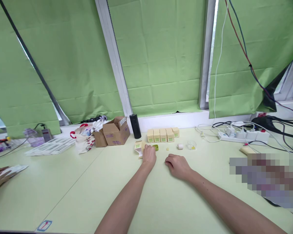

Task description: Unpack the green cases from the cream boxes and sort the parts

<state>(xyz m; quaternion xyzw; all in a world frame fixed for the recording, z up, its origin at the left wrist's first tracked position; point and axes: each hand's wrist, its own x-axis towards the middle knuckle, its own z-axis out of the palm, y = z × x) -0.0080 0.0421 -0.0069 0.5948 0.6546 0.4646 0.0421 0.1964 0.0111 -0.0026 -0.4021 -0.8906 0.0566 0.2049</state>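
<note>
My left hand (149, 156) is closed, its curled fingers covering the right side of a small opened cream box (138, 147). Just right of these fingers, a green rounded object (156, 148) lies on the table; what the fingertips grip is hidden. My right hand (177, 165) rests near the tabletop with its fingers bent together, and I cannot make out anything in them. Beyond it lie a tiny yellow piece (167, 149), a small white cylindrical item (180, 146) and a clear dish (191, 145) with something yellow inside.
Several small cream boxes (160, 136) stand in a row behind. A black cylinder (135, 126), cardboard box (116, 131) and cloth bag (81, 141) are back left. A power strip (244, 136) with cables lies right. Another person's hand (1, 178) is at far left.
</note>
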